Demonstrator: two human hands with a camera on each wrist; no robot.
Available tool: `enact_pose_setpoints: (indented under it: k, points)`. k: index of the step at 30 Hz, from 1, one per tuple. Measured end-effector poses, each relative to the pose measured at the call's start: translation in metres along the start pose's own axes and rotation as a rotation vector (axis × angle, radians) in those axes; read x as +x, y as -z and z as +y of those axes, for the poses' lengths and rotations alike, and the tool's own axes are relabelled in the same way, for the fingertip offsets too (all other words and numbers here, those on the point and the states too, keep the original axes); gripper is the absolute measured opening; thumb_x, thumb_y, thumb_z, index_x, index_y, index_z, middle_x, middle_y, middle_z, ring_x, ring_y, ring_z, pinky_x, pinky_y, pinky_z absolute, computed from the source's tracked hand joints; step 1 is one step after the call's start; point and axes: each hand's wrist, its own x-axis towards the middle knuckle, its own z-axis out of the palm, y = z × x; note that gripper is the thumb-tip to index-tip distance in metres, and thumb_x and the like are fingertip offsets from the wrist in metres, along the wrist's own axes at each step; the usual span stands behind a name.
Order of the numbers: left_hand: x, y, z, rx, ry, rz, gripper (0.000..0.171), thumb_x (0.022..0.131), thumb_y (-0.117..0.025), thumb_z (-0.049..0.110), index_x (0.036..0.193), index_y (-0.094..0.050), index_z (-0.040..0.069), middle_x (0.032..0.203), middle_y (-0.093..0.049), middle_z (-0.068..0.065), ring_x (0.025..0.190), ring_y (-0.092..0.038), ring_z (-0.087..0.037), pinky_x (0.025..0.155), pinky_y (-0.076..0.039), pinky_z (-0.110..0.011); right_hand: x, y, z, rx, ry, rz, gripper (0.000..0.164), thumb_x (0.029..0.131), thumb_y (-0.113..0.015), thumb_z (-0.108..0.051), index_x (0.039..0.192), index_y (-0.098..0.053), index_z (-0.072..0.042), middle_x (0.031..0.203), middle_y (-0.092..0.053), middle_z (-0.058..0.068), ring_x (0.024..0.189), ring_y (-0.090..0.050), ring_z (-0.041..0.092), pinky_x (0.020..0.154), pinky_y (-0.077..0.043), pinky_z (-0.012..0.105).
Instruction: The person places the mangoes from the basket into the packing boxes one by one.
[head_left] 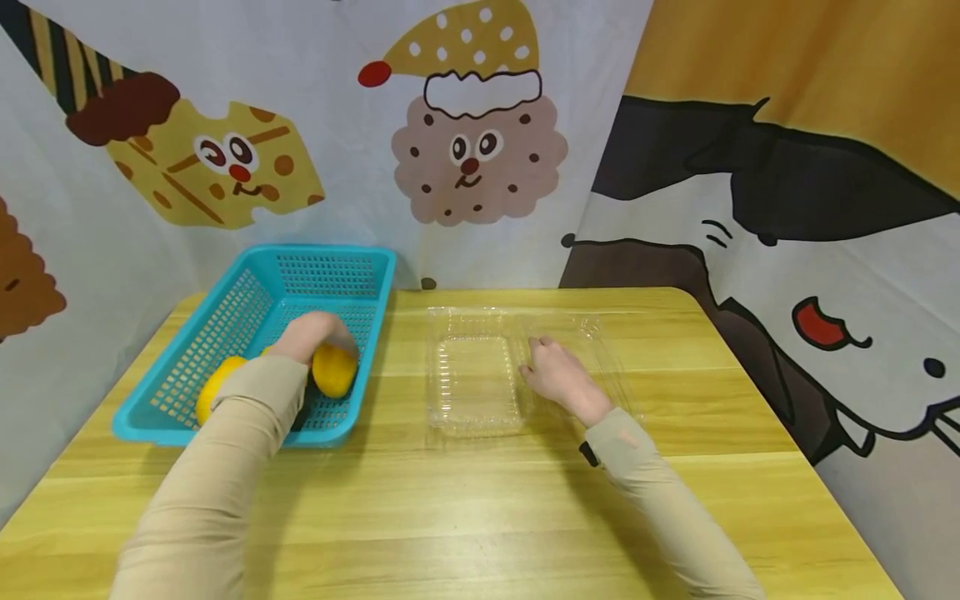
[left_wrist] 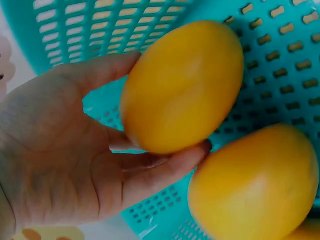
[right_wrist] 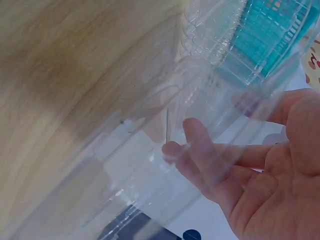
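My left hand (head_left: 318, 331) reaches into the blue basket (head_left: 378, 333) and grips a yellow mango (left_wrist: 185, 87), thumb on one side and fingers on the other. A second mango (left_wrist: 257, 185) lies right by the fingertips in the left wrist view; in the head view a mango (head_left: 217, 387) shows beside the left sleeve. The right hand (head_left: 558, 377) is over the lid half of a clear plastic clamshell box (head_left: 480, 383), near its fold. Thumb and loosely bent fingers stand apart in the right wrist view, partly seen through the clear lid (right_wrist: 145, 175).
The clamshell box lies spread flat on the wooden table (head_left: 465, 517), to the right of the basket. A printed curtain (head_left: 480, 250) hangs behind the table's back edge. The basket has perforated walls and a raised rim.
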Motion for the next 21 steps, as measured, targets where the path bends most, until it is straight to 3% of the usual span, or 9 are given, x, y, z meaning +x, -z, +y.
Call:
enact_pose_setpoints:
  k: [3, 8, 10, 16, 21]
  points:
    - [0.003, -0.003, 0.006, 0.069, -0.023, -0.022, 0.071, 0.080, -0.064, 0.038, 0.129, -0.045, -0.010, 0.132, -0.046, -0.031, 0.118, -0.047, -0.041, 0.103, -0.042, -0.047, 0.000, 0.000, 0.000, 0.010, -0.006, 0.000, 0.062, 0.096, -0.055, -0.023, 0.143, -0.031, 0.010, 0.146, -0.034, 0.030, 0.125, -0.049, 0.044, 0.102, -0.045, 0.049]
    - [0.008, -0.005, 0.012, 0.085, -0.009, -0.039, 0.070, 0.082, -0.066, 0.032, 0.130, -0.042, -0.012, 0.132, -0.046, -0.031, 0.119, -0.046, -0.039, 0.106, -0.040, -0.045, 0.001, -0.001, 0.000, 0.030, -0.024, 0.007, 0.062, 0.095, -0.055, -0.023, 0.143, -0.031, 0.009, 0.147, -0.034, 0.030, 0.126, -0.048, 0.044, 0.102, -0.045, 0.049]
    - [0.010, -0.006, 0.012, 0.093, -0.007, -0.033, 0.069, 0.081, -0.066, 0.032, 0.129, -0.043, -0.012, 0.130, -0.048, -0.030, 0.118, -0.047, -0.038, 0.106, -0.041, -0.045, 0.001, -0.002, -0.001, 0.032, -0.031, 0.013, 0.061, 0.095, -0.055, -0.023, 0.142, -0.032, 0.008, 0.147, -0.035, 0.029, 0.126, -0.048, 0.044, 0.102, -0.045, 0.048]
    - [0.012, -0.008, 0.007, 0.182, -0.082, -0.018, 0.059, 0.082, -0.063, 0.033, 0.122, -0.050, -0.009, 0.122, -0.054, -0.026, 0.109, -0.052, -0.033, 0.100, -0.044, -0.044, 0.001, -0.005, -0.003, 0.050, -0.034, 0.027, 0.061, 0.095, -0.055, -0.022, 0.142, -0.032, 0.008, 0.147, -0.035, 0.029, 0.123, -0.051, 0.043, 0.098, -0.049, 0.046]
    - [0.008, -0.002, 0.004, 0.187, -0.121, -0.008, 0.061, 0.081, -0.063, 0.037, 0.120, -0.051, -0.008, 0.119, -0.055, -0.025, 0.105, -0.053, -0.033, 0.095, -0.047, -0.045, 0.003, -0.005, -0.003, 0.060, -0.036, 0.035, 0.062, 0.094, -0.056, -0.021, 0.142, -0.032, 0.009, 0.147, -0.034, 0.029, 0.124, -0.050, 0.043, 0.101, -0.047, 0.047]
